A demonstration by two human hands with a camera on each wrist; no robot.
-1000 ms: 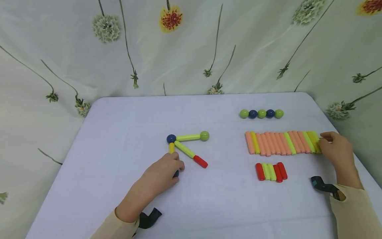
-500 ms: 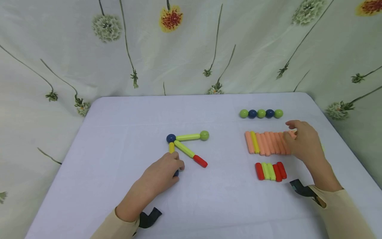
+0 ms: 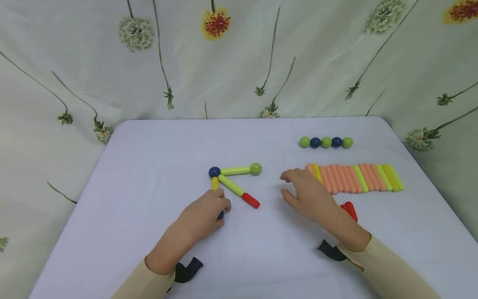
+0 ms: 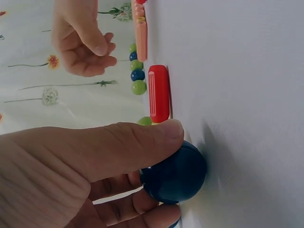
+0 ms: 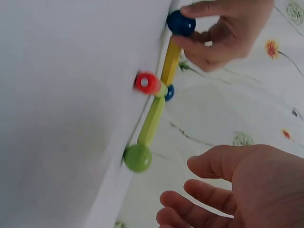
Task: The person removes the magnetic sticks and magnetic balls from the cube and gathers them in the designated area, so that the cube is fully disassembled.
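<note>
My left hand [image 3: 203,214] pinches a dark blue ball [image 4: 176,175] between thumb and fingers, low over the table. From that ball a yellow rod [image 3: 215,183] runs to a second blue ball [image 3: 214,172]. A yellow-green rod [image 3: 236,171] links this one to a green ball [image 3: 255,169]. Another yellow-green rod [image 3: 230,185] slants from the same corner, with a short red rod [image 3: 250,200] at its end. My right hand [image 3: 311,197], holding nothing, hovers to the right of these joined pieces with thumb and fingers spread apart.
A row of green and blue balls [image 3: 326,142] lies at the back right. In front of it, several salmon, yellow and green rods [image 3: 340,178] lie side by side. Short red rods [image 3: 351,210] show past my right wrist, which hides others there. Floral cloth hangs behind the table.
My right hand has moved left from the right end of the rod row to near the joined pieces, carrying nothing. The left hand has stayed on the blue ball.
</note>
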